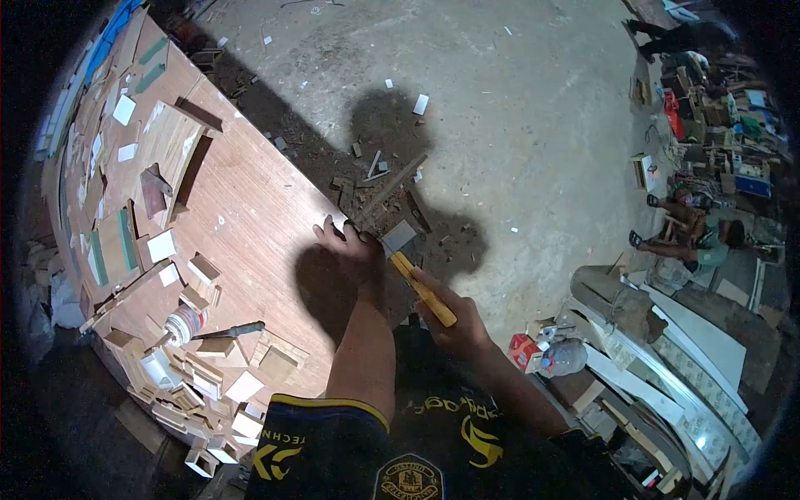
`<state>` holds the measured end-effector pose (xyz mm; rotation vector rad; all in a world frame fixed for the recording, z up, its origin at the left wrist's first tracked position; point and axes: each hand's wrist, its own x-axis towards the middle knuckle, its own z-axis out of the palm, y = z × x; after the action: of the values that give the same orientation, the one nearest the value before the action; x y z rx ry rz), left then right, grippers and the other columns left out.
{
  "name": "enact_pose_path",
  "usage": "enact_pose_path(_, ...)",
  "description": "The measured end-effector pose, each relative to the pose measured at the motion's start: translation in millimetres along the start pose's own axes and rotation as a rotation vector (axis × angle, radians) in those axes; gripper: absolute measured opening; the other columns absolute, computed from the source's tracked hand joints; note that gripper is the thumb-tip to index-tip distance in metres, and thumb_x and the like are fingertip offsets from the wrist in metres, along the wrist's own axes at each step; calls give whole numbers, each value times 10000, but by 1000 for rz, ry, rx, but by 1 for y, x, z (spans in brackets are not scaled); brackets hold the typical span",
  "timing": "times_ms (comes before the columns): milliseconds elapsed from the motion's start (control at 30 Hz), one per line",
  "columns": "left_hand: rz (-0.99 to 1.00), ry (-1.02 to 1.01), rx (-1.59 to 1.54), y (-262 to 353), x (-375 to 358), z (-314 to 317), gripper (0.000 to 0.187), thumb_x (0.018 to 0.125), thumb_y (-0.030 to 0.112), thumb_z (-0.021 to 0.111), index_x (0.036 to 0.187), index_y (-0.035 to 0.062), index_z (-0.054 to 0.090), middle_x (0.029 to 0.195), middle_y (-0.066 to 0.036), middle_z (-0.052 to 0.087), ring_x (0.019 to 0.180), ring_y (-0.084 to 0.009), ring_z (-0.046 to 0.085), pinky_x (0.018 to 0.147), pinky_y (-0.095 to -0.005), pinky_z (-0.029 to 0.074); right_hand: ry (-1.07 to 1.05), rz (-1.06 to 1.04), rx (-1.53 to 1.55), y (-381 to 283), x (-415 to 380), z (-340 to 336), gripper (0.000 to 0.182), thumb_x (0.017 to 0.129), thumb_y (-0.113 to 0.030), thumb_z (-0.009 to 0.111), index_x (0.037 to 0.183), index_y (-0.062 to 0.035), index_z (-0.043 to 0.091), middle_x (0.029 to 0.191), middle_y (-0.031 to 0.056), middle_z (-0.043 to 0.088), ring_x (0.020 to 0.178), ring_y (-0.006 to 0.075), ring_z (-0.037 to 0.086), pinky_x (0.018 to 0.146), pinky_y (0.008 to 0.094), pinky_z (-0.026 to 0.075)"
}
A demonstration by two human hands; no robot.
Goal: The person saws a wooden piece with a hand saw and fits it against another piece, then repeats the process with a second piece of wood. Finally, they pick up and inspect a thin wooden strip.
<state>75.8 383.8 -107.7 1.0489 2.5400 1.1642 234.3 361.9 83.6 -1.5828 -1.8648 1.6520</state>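
My right hand is closed around the yellow handle of a hand tool. Its thin front end points up and left towards my left hand; its kind cannot be made out. At the edge of the wooden worktable, my left hand rests with fingers spread on the tabletop. Whatever may lie under its palm is hidden. Just beyond both hands, below the table edge, a pale flat rectangular piece shows beside the tool's front end.
On the table stand a small wooden bench-like piece, a striped roll or can, a black-handled tool and several small wooden boxes. Wood scraps litter the concrete floor. A person sits far right near long panels.
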Motion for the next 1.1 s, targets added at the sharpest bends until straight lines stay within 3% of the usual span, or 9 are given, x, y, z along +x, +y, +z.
enact_pose_path(33,-108,136,-263,0,1,5,212,897,218,530,954,14,540,1313,-272,418,1307,-553,271,1065,-655,230,-22,35,32,-1,1,0,510,915,-83,586,1396,-131,425,1135,215,638,1035,277,646,785,342,532)
enact_pose_path(233,-72,12,-157,-1,1,-2,142,904,153,491,1033,142,551,1318,-256,443,1316,-550,270,1032,-722,165,-49,93,67,-8,2,-2,497,917,-80,576,1392,-121,436,1167,213,628,1068,283,630,823,355,523)
enact_pose_path(333,146,38,-16,-20,-8,7,179,916,154,464,1078,147,541,1326,-255,442,1331,-531,265,1035,-725,145,-55,67,48,-11,3,-3,493,917,-81,576,1389,-119,442,1184,216,620,1078,288,624,826,361,522)
enact_pose_path(600,-40,-8,-125,-8,-8,5,155,897,100,464,1038,92,528,1346,-247,420,1350,-500,254,1071,-684,124,-142,159,-4,-20,9,-9,479,923,-67,566,1385,-94,446,1209,224,607,1086,246,620,850,341,507)
enact_pose_path(667,-9,14,-112,-14,-14,10,147,905,108,457,1024,83,541,1354,-239,415,1352,-497,252,1071,-683,126,-32,-119,-10,-3,8,-4,476,920,-64,569,1380,-84,450,1220,220,603,1103,238,607,859,338,504)
enact_pose_path(767,-9,48,-131,-13,-17,11,186,891,88,480,1055,93,569,1363,-215,413,1355,-490,252,1070,-678,135,-56,-70,8,-7,8,-6,479,914,-58,574,1377,-85,453,1236,218,594,1122,251,597,874,337,498)
enact_pose_path(867,-191,106,-357,-9,-19,12,259,833,16,530,1076,97,568,1354,-195,435,1344,-486,283,1072,-671,154,-70,-53,-47,-5,9,-7,486,911,-66,580,1379,-86,448,1220,220,602,1120,268,599,874,343,501)
enact_pose_path(933,40,207,-56,-10,-13,12,313,806,-14,555,1095,105,567,1253,-185,506,1257,-475,394,1003,-642,292,-74,-49,-57,-5,9,-8,489,910,-72,583,1380,-86,445,1213,222,604,1120,279,600,873,344,503)
enact_pose_path(1100,145,173,62,-7,-3,2,236,830,10,548,1057,73,555,1087,-175,555,1091,-432,489,806,-570,392,-98,3,-49,-8,7,-7,498,907,-85,587,1383,-96,439,1198,233,606,1113,305,604,866,354,513)
